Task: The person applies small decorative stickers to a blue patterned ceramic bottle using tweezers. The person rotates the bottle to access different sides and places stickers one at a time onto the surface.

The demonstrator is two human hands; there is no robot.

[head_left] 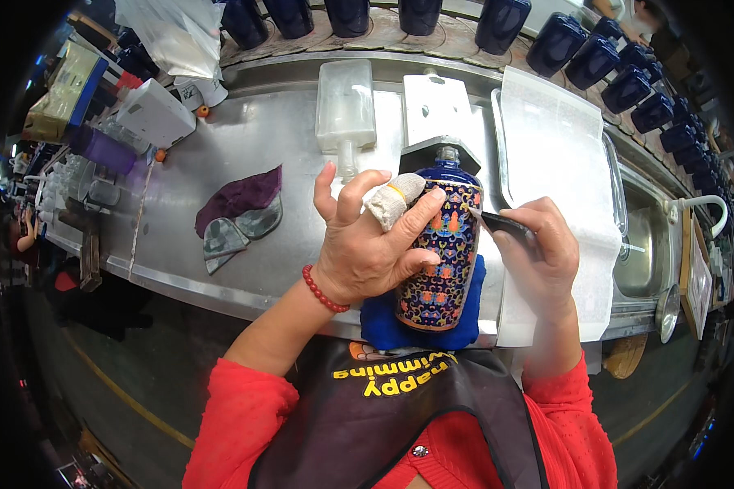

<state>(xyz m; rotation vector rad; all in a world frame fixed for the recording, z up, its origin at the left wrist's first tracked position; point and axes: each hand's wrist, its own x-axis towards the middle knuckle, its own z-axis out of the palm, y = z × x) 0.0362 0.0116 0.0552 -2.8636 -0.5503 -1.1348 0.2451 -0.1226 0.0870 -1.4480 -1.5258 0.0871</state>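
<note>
A dark blue bottle (pixel 448 281) with a colourful floral pattern lies in front of me, its neck pointing away. A folded blue cloth (pixel 379 326) is under its near end, and a dark grey angled rest (pixel 422 156) is by its neck. My left hand (pixel 359 244) is spread, with index finger and thumb touching the bottle's left side; a white cloth cot with a yellow band covers one finger. My closed right hand (pixel 546 244) holds a slim dark pointed tool (pixel 499 222), knife-like, its tip at the bottle's upper right edge. Its exact kind is unclear.
A clear glass bottle (pixel 345 106) and a white block (pixel 438 107) stand beyond. Purple and grey cloth pieces (pixel 240 213) lie left on the metal table (pixel 285 130). White paper (pixel 554 138) covers the right, before a sink (pixel 640 265). Several blue bottles (pixel 420 15) line the far conveyor.
</note>
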